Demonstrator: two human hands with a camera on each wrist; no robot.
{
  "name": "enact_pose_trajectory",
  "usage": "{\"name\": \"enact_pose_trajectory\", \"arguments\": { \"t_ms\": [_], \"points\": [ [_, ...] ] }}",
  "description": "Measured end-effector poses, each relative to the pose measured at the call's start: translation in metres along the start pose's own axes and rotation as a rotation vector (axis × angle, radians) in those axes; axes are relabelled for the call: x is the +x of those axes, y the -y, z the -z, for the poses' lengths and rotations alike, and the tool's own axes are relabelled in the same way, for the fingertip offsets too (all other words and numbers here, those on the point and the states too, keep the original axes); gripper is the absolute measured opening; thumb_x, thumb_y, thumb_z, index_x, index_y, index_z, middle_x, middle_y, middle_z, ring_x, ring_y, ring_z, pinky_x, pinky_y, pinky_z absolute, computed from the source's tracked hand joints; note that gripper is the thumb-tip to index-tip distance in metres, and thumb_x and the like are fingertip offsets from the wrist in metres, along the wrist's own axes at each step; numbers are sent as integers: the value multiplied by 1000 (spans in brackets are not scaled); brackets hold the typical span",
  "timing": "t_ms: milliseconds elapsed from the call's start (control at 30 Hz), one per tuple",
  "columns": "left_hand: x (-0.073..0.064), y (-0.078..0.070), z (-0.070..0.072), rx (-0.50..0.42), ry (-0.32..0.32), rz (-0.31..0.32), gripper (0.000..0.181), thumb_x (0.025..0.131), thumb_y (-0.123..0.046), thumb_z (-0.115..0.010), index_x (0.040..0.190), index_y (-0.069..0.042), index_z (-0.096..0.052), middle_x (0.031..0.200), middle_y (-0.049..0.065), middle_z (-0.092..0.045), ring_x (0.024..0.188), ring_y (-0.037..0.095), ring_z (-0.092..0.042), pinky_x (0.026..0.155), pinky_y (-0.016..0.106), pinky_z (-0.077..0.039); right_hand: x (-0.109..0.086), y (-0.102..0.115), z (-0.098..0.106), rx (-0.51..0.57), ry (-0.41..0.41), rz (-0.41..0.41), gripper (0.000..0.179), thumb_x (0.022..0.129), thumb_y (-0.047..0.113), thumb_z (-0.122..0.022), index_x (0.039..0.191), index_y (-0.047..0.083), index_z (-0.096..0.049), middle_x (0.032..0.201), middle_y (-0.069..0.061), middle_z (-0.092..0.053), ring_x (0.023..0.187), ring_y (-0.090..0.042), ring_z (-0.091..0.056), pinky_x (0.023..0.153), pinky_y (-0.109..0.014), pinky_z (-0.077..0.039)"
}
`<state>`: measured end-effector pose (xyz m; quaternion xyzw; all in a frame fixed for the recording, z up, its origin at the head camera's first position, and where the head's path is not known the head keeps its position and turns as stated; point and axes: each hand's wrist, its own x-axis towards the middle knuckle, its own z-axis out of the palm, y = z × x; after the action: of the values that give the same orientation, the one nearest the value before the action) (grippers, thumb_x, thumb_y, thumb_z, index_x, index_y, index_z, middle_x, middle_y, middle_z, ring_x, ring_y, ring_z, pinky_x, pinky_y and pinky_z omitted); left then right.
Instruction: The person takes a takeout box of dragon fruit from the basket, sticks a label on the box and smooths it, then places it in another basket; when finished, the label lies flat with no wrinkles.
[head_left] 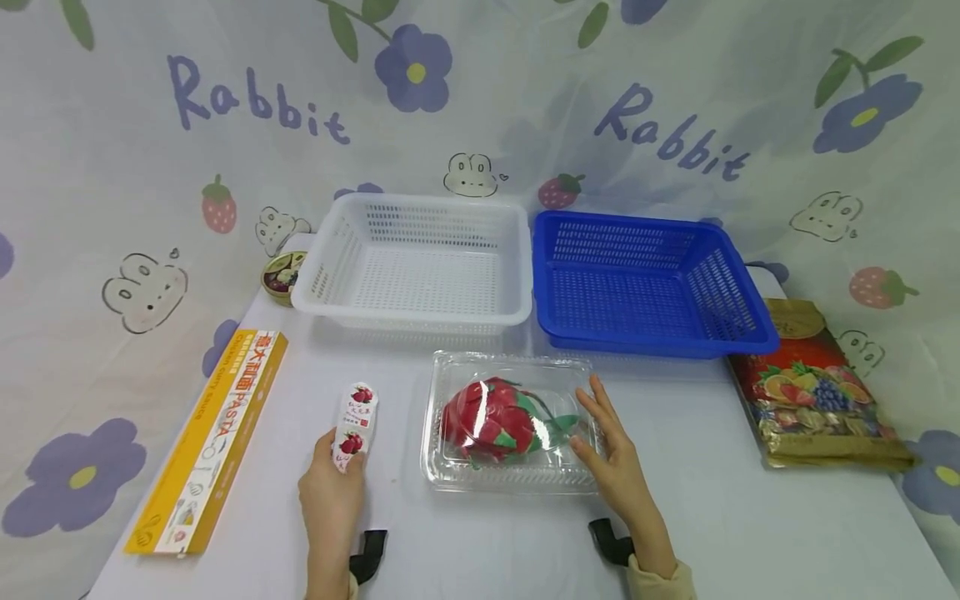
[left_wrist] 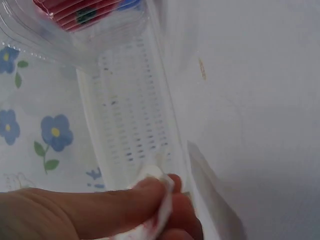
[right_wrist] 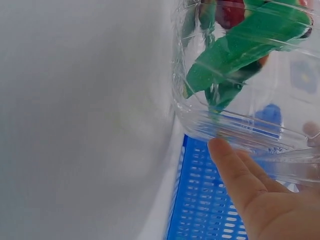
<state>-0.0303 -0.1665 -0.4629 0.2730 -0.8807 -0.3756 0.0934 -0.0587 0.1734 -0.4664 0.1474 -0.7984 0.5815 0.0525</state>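
Observation:
In the head view, a clear plastic clamshell box [head_left: 510, 479] stands at the middle of the table with its lid down. Inside it lies a red and green dragon fruit [head_left: 491, 421], which looks like a model. My left hand [head_left: 333, 492] pinches a white strip of labels [head_left: 362, 408], printed with dragon fruit pictures, to the left of the box. My right hand [head_left: 618, 467] touches the right side of the box with its fingers extended. The right wrist view shows that hand's fingers [right_wrist: 235, 170] against the clear wall, near the green leaves.
Behind the box stand a white basket [head_left: 412, 318] and a blue basket [head_left: 660, 343] side by side. A yellow pasta box [head_left: 206, 442] lies at the left edge, a red and gold bag [head_left: 825, 392] at the right. A round tin [head_left: 281, 277] is partly hidden behind the white basket.

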Motion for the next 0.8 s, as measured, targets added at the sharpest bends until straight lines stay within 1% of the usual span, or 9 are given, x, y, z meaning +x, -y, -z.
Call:
{"name": "enact_pose_trajectory", "arguments": {
  "t_ms": [133, 167, 267, 333, 400, 467, 600, 667, 800],
  "points": [
    [-3, -6, 1, -81, -26, -33, 32, 90, -9, -63, 119, 5, -60, 99, 30, -68, 71, 34, -61, 53, 34, -43, 1, 2, 1, -23, 6, -30, 60, 92, -1, -57, 148, 9, -39, 164, -7, -12, 146, 6, -10, 110, -5, -17],
    [-4, -9, 2, -105, -35, -43, 29, 90, -9, -63, 116, 4, -62, 97, 29, -69, 69, 31, -60, 52, 30, -41, 1, 3, 1, -43, 4, -37, 60, 92, 0, -58, 147, 10, -40, 164, -7, -13, 146, 5, -11, 113, -12, -19],
    [-10, -20, 5, -176, -49, -52, 23, 92, -9, -62, 112, 2, -64, 94, 26, -70, 67, 26, -59, 51, 26, -40, 2, 8, 3, -106, -15, -47, 57, 91, 2, -60, 145, 11, -44, 163, -7, -18, 148, -6, -16, 118, -43, -26],
    [-14, -28, 7, -224, -54, -63, 20, 92, -9, -63, 109, 2, -64, 93, 25, -70, 68, 24, -59, 51, 24, -43, 3, 14, 3, -147, -50, -42, 53, 90, 4, -62, 141, 13, -49, 161, -7, -24, 149, -15, -20, 112, -63, -26],
    [-18, -37, 10, -269, -55, -82, 18, 92, -8, -64, 107, 1, -64, 91, 23, -70, 66, 19, -58, 51, 23, -44, 5, 20, 3, -167, -104, -14, 49, 89, 2, -64, 136, 12, -54, 158, -9, -32, 148, -22, -23, 106, -72, -26],
    [-23, -45, 11, -318, -47, -112, 16, 91, -6, -64, 105, 1, -65, 90, 21, -70, 65, 14, -57, 51, 22, -46, 6, 28, 3, -174, -170, 34, 46, 87, -1, -65, 131, 10, -59, 153, -9, -41, 147, -22, -27, 111, -65, -27],
    [-35, -62, 11, -422, 12, -193, 16, 89, -2, -65, 105, 1, -64, 92, 19, -71, 66, 6, -59, 53, 21, -50, 8, 45, 0, -92, -232, 214, 44, 80, -15, -63, 122, -2, -62, 142, -8, -55, 140, -16, -40, 116, -34, -32],
    [-41, -69, 9, -489, 72, -225, 16, 89, 0, -65, 105, 1, -63, 94, 19, -71, 66, 4, -63, 53, 22, -53, 10, 53, -3, -26, -207, 312, 44, 78, -20, -60, 120, -6, -61, 136, -7, -60, 134, -13, -48, 113, -22, -34],
    [-53, -83, 3, -623, 232, -257, 17, 89, 3, -63, 106, 0, -62, 92, 20, -71, 64, 8, -68, 54, 25, -57, 9, 68, -13, 67, -113, 429, 45, 76, -22, -59, 119, -8, -61, 128, -3, -65, 123, -12, -58, 107, -21, -42]
  ]
}}
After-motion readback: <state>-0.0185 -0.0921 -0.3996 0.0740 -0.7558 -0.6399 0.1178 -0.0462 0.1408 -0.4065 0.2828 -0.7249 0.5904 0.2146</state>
